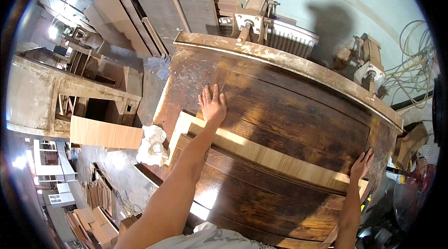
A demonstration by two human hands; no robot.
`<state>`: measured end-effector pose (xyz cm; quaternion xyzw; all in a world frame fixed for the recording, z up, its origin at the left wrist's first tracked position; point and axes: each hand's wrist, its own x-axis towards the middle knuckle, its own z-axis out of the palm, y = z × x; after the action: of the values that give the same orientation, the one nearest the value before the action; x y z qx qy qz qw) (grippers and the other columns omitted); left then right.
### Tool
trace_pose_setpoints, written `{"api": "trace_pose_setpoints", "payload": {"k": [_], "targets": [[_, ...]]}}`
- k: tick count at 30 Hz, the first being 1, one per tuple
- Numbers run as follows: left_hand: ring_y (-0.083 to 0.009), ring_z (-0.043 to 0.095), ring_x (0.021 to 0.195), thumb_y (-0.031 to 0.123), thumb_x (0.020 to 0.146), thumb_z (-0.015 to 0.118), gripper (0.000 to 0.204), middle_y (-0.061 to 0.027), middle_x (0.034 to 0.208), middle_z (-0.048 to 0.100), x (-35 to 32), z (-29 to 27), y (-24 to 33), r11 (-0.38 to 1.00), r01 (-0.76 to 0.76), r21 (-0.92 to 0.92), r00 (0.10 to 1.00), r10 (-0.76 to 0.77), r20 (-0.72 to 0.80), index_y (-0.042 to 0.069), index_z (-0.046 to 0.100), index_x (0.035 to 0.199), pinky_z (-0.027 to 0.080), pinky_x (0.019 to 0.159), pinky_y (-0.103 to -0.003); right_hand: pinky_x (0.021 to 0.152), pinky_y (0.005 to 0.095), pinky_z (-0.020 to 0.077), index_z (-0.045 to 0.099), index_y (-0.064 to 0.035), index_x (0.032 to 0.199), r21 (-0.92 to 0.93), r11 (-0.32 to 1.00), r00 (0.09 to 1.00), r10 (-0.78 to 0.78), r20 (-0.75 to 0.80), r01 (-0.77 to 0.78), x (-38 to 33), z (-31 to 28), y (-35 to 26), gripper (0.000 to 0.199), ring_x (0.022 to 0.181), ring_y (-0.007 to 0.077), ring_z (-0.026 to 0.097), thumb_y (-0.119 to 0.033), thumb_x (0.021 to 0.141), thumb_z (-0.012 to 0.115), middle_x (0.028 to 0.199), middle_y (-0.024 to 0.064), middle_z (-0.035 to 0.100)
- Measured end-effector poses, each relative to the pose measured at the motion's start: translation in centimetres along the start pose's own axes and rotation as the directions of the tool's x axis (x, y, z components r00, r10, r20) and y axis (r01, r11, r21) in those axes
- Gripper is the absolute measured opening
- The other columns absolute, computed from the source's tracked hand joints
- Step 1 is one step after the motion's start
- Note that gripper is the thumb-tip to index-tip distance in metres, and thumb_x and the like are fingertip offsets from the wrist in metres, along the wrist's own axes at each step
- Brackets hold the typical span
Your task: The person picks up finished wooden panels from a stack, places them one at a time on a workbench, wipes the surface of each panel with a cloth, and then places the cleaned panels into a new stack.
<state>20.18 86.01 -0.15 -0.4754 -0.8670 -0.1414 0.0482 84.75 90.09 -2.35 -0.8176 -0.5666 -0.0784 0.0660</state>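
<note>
My left hand lies with fingers spread on the left end of a dark brown wood panel. At the panel's right end, my right hand rests against the edge with its fingers stretched out. Neither hand is wrapped round anything. A long pale wood board runs crosswise beneath my wrists, along the near side of that panel. Closer to me is another dark wood panel, partly covered by my left forearm. Behind the far panel a worn metal bar spans the work surface.
Beyond the bar stand two piston cylinders. Loose hoses hang at the right. Crumpled white paper sits left of the pale board, beside a light wood sheet. A fan stands at the right; stacked boards lie lower left.
</note>
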Motion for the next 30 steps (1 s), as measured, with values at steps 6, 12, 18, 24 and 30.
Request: {"api": "trace_pose_setpoints", "payload": {"k": [6,12,18,24,30], "targets": [[-0.0317,0.025,0.132,0.035,0.095,0.033,0.045,-0.0176,0.142,0.028,0.4,-0.3,-0.2,1.0,0.027,0.017,0.999,-0.027,0.024,0.019,0.037,0.137,0.013,0.111,-0.045,0.102,0.0469,0.0307,0.028,-0.0231,0.141,0.033,0.999,1.0,0.005,-0.023,-0.004,-0.3,-0.2,-0.4,0.045,0.128,0.0338,0.032,-0.037,0.098,0.031,0.144,0.0137,0.028],[-0.0294,0.024,0.133,0.037,0.095,0.029,0.05,-0.0157,0.141,0.031,0.5,0.4,0.3,0.986,-0.043,0.16,0.988,0.018,0.155,0.021,0.024,0.142,0.012,0.11,-0.047,0.1,0.0422,0.0332,0.041,-0.0167,0.134,0.035,0.999,0.996,-0.036,-0.083,0.039,-0.4,0.7,1.1,0.043,0.12,0.0342,0.043,-0.033,0.095,0.04,0.136,0.0141,0.041],[-0.0364,0.033,0.126,0.033,0.096,0.033,0.043,-0.0194,0.14,0.032,-0.2,0.5,-1.3,0.992,-0.119,0.037,0.99,0.121,-0.069,0.014,0.041,0.134,0.026,0.104,-0.047,0.103,0.0486,0.0269,0.03,-0.0215,0.14,0.072,0.99,0.99,0.114,0.08,-0.12,0.4,-3.0,-2.8,0.05,0.124,0.0404,0.033,-0.041,0.094,0.036,0.139,0.0213,0.031],[-0.0375,0.034,0.126,0.033,0.097,0.033,0.043,-0.0205,0.14,0.032,-0.2,0.5,-0.4,0.992,-0.127,0.018,0.99,0.127,-0.063,0.015,0.041,0.135,0.026,0.104,-0.047,0.103,0.0489,0.0253,0.028,-0.0235,0.14,0.027,0.983,0.979,0.178,0.1,-0.182,-0.6,-2.3,-1.3,0.049,0.125,0.0395,0.032,-0.041,0.095,0.032,0.14,0.0202,0.028],[-0.04,0.034,0.125,0.036,0.097,0.031,0.043,-0.0172,0.141,0.032,0.1,0.6,-1.1,0.993,-0.12,-0.007,0.991,0.119,-0.068,0.021,0.038,0.137,0.028,0.102,-0.049,0.101,0.0501,0.0267,0.035,-0.0203,0.137,0.116,0.987,0.994,0.11,-0.005,-0.108,-0.5,-1.9,-1.9,0.046,0.122,0.0409,0.034,-0.037,0.094,0.036,0.134,0.0229,0.035]]}}
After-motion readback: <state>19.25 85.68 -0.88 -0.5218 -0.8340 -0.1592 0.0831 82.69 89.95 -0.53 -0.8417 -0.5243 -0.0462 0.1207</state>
